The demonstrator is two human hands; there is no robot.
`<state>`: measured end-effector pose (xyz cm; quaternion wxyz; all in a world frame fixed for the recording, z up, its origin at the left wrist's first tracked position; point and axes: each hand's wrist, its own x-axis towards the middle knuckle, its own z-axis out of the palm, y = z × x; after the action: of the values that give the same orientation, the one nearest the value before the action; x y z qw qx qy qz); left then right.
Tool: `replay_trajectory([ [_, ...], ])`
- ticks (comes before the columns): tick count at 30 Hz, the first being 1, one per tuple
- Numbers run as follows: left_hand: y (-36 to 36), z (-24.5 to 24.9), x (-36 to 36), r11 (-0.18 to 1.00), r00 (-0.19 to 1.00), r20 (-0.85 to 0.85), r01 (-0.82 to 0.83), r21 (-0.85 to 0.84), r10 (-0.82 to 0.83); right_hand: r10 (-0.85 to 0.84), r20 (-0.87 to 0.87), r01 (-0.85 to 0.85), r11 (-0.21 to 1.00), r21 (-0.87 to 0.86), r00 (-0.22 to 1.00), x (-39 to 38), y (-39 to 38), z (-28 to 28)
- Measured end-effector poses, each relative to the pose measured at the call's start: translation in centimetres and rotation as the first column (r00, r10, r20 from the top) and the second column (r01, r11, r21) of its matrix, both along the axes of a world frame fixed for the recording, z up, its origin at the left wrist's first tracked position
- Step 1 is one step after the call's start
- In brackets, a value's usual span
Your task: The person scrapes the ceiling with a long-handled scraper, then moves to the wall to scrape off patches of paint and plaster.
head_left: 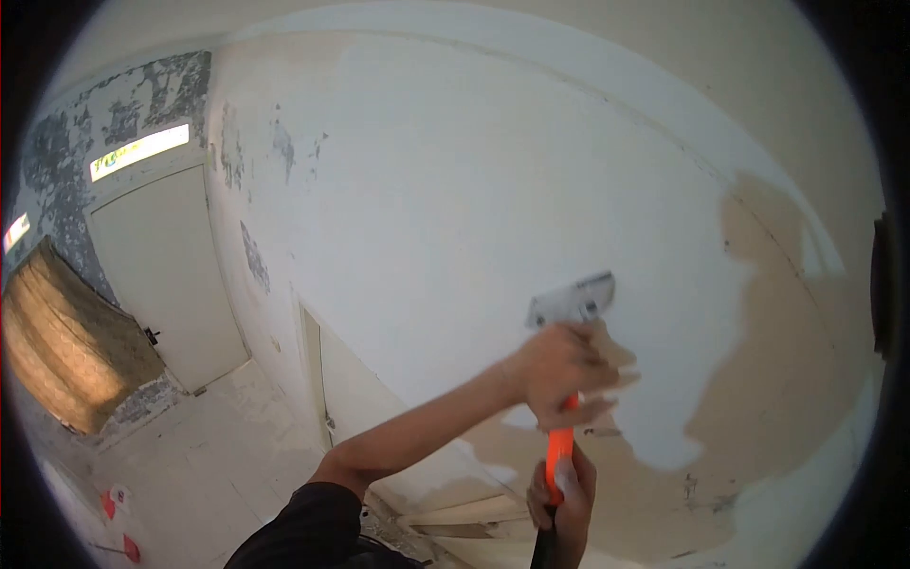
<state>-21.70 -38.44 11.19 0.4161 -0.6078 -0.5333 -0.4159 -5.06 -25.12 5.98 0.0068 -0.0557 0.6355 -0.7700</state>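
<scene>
A wide-bladed scraper [572, 300] with an orange and black handle reaches up to the pale wall [455, 190]. My left hand [561, 372] is up near the blade, its fingers bent around the upper part of the tool and slightly blurred. Lower down, my right hand [566, 484] wraps around the orange handle [560, 450], whose black end runs below it. The blade lies at or close to the wall surface; exact contact is hard to tell.
A closed door [166, 275] stands at the left beside a brown cloth [71, 346]. Another door [355, 389] is low in the wall. Wooden boards [464, 513] lie below my forearm. Red items [131, 547] are on the floor at lower left.
</scene>
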Motion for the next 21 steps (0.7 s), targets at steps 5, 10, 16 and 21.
replay_trajectory([
  [5,-1.6,-0.2,-0.5,0.998,0.998,-0.016,-0.056,0.001,0.056,0.039,-0.020,-0.040,0.999,-0.026,0.999,-0.4,-1.9,0.6],
  [10,-1.3,-1.9,-1.5,0.989,0.992,-0.107,0.086,0.120,-0.073,-0.024,-0.070,0.029,0.997,0.071,0.997,-0.9,-3.0,-0.5],
  [16,-3.7,0.0,-3.0,0.998,0.996,-0.090,0.001,0.069,0.005,0.090,-0.091,-0.085,0.995,0.054,0.992,-3.8,-3.7,0.7],
  [21,-2.5,-3.6,-1.7,0.994,0.998,-0.065,-0.009,0.106,0.016,0.073,-0.047,-0.070,0.995,0.076,0.996,-2.3,-2.7,-2.5],
])
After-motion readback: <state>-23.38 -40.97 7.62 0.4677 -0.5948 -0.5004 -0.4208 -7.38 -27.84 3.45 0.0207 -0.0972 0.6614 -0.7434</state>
